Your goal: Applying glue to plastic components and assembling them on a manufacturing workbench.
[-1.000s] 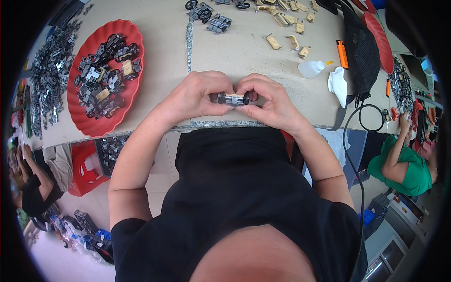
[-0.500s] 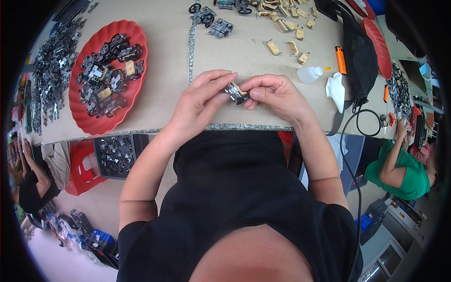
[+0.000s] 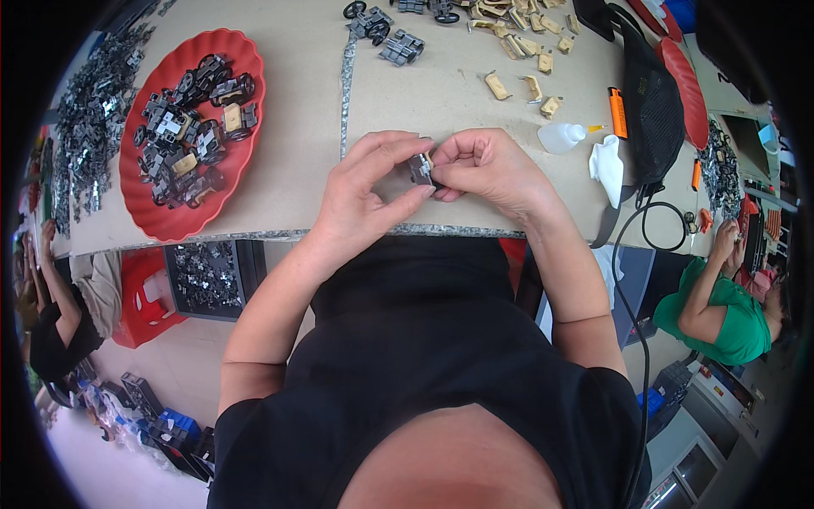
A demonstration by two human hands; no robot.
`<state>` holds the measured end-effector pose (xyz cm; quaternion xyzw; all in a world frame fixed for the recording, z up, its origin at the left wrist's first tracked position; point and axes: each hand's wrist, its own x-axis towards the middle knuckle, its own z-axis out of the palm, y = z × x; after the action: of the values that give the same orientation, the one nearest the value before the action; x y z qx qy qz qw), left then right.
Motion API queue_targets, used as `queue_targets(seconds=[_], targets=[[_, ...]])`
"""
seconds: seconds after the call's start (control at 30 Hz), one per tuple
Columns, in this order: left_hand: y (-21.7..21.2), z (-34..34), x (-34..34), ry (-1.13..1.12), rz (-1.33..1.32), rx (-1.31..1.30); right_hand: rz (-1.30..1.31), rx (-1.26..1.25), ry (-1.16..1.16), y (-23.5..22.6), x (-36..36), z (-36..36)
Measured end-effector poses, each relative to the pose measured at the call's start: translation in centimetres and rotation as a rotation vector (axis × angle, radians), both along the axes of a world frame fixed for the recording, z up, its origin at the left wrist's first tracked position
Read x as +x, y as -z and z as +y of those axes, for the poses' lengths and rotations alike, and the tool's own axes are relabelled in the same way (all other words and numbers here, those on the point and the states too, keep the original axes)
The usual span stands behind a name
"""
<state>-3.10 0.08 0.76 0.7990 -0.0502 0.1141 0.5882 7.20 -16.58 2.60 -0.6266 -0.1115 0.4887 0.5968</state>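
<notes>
I hold one small grey plastic part with a tan piece on it [image 3: 421, 167] between both hands, just above the near edge of the table. My left hand [image 3: 369, 195] pinches it from the left, thumb below and fingers [image 3: 398, 146] curled over the top; my right hand [image 3: 483, 165] closes on it from the right with bent fingertips. Both sets of fingers are narrow, pressed onto the part, so little of it shows. Its long axis seems to run roughly away from me, slightly tilted, though my fingers hide its ends and I cannot tell which way it points.

On my left sits one round red plastic tray [image 3: 153, 222] heaped with dark grey and tan wheeled assemblies; they are too piled to count. Past it, one loose heap of small grey metal-looking parts [image 3: 89, 127] lies along the table edge. Ahead of me lie about three separate tan plastic clips [image 3: 522, 87], with more bunched farther off, and two grey wheeled pieces [image 3: 386, 34]. To my right stand one white squeeze bottle [image 3: 561, 137], one crumpled white cloth [image 3: 609, 165], one orange-handled tool [image 3: 617, 113] and one black mesh bag [image 3: 657, 110].

The table is covered in pale brown cardboard [image 3: 297, 127] with a speckled stone rim. Under it is one black crate of grey parts [image 3: 208, 276]. A person in a green shirt [image 3: 721, 310] sits at my right, another in black [image 3: 51, 331] at my left.
</notes>
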Motion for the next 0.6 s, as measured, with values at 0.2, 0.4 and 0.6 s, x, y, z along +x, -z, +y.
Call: queue_targets(seconds=[0.2,0.4,0.6], targets=[[0.4,0.0,-0.1,-0.045,0.021,-0.047,-0.039,-0.016,0.106,0.2,-0.8,0.4],[0.4,-0.3,-0.1,-0.075,0.029,-0.046,-0.073,0.005,0.193,0.2,-1.4,0.5],[0.3,-0.5,-0.2,-0.101,0.008,-0.027,-0.091,0.013,0.222,0.3,-1.5,0.6]])
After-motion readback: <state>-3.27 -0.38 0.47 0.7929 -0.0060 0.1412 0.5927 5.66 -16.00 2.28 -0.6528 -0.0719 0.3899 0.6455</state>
